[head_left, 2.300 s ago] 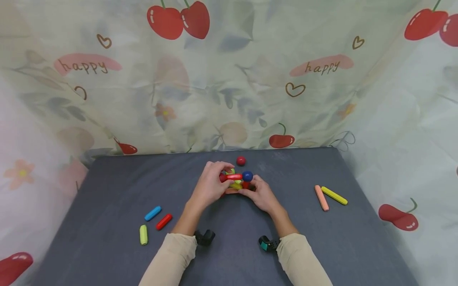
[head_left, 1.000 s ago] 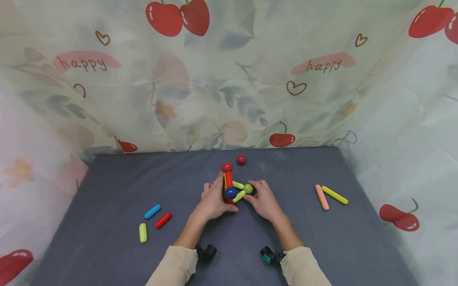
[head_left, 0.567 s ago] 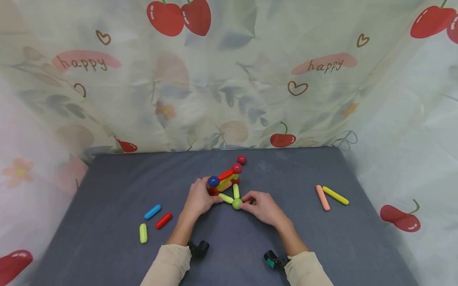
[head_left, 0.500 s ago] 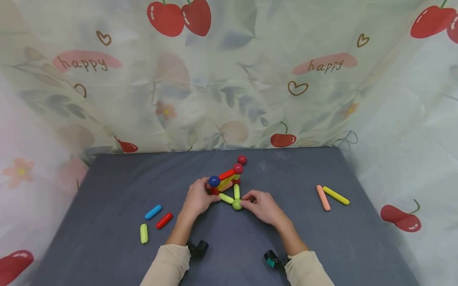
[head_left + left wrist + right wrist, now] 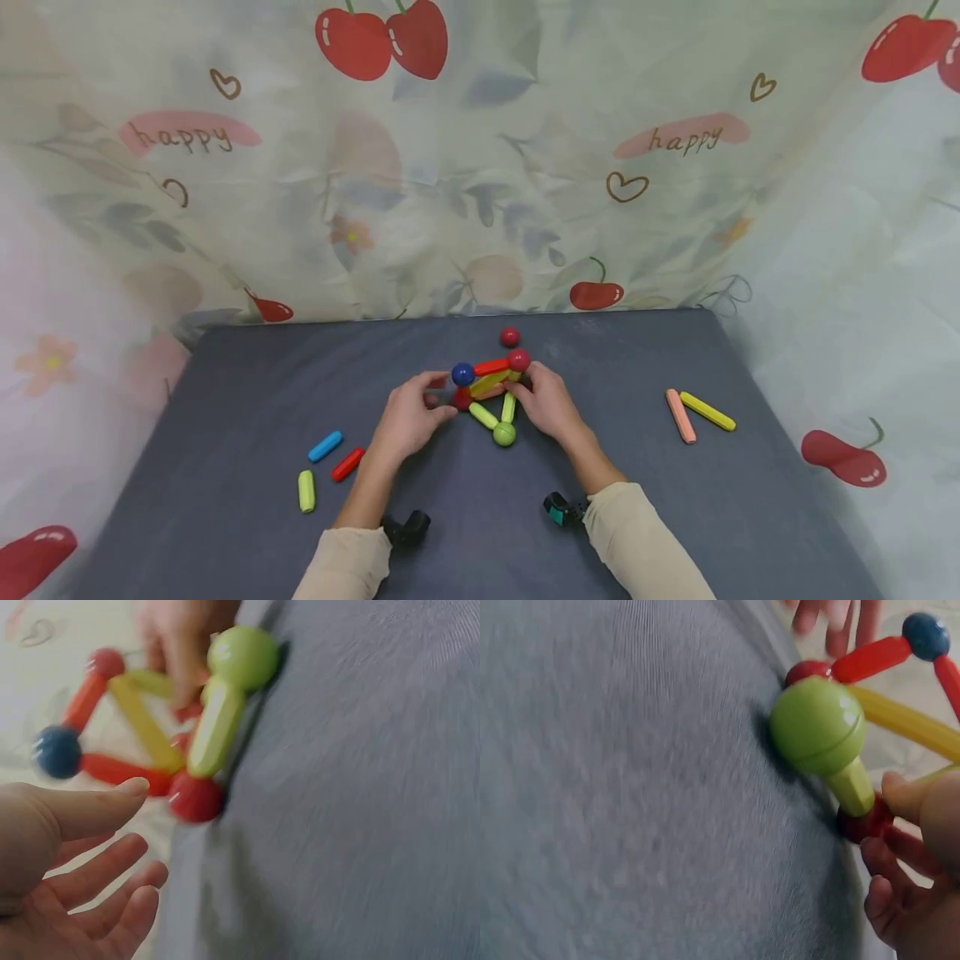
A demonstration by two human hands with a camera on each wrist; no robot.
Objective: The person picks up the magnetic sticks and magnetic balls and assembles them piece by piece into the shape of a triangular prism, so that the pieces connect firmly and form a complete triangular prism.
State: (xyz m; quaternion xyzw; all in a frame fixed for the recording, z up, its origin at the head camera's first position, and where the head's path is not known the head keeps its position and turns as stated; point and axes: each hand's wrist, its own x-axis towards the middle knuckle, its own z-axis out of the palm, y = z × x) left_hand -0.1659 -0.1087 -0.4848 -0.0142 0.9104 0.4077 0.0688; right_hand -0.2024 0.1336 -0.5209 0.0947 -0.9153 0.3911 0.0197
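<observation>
You look to be partway through building the stick-and-ball frame [image 5: 490, 384], which stands mid-counter [image 5: 480, 542], toward the back edge; the step in hand seems to be settling its corners. Your right grip [image 5: 551, 406] pinches the red corner ball [image 5: 860, 826] at the frame's right foot. Your left grip [image 5: 408, 414] is apart, fingers loose just beside the other foot, holding nothing. Nearest you, the green ball [image 5: 504, 434] rests on the counter, joined by two light green sticks [image 5: 509, 408]. The next move probably calls for steadying that right corner while your free hand brings another piece, perhaps the spare red ball [image 5: 510, 337] behind the frame or the blue stick [image 5: 325, 447] off to the left. More loose sticks lie well apart on both sides. The surface looks dark grey and clothlike; a pale curtain [image 5: 480, 217] printed with cherries and "happy" hangs behind it.
</observation>
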